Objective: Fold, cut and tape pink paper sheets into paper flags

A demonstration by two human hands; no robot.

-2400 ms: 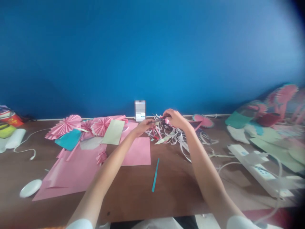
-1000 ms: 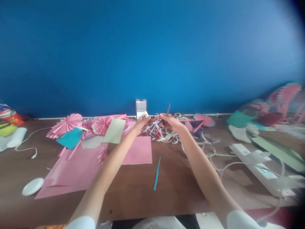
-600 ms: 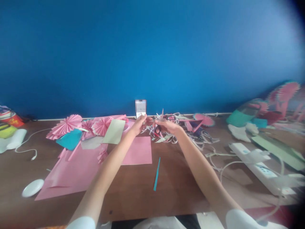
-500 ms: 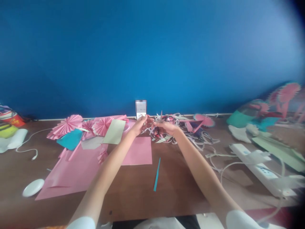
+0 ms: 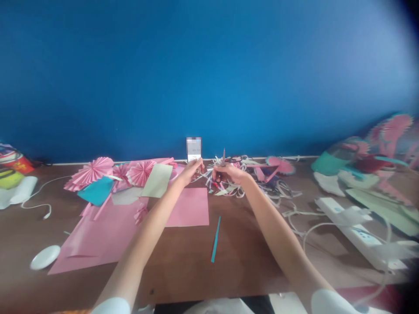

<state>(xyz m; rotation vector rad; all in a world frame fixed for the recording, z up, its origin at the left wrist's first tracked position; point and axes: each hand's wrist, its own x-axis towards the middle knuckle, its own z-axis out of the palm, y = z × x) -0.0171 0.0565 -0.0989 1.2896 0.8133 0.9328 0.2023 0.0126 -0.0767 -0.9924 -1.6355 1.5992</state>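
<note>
My right hand [image 5: 228, 172] is closed around a pair of scissors [image 5: 224, 156], whose pointed blades stick up above the fingers. It hovers at the near side of a tangled heap of paper strips [image 5: 244, 188]. My left hand [image 5: 193, 171] is closed in a pinch in front of a propped-up phone [image 5: 194, 149]; whatever its fingers hold is too small to make out. A gap separates the two hands. Closer to me, a thin teal paper strip [image 5: 215, 240] lies on the brown table [image 5: 183, 270].
Pink folded paper fans [image 5: 98, 171], a teal paper piece [image 5: 96, 192], a pale green sheet [image 5: 157, 181] and pink sheets [image 5: 191, 209] lie on the left. On the right are a white power strip [image 5: 348, 226] with cables and more paper craft pieces [image 5: 334, 165]. A blue wall [image 5: 209, 78] rises behind.
The right hand has turned slightly and its fingers have curled in, with the scissors now more upright. A wider gap shows between the hands. The left hand has hardly moved.
</note>
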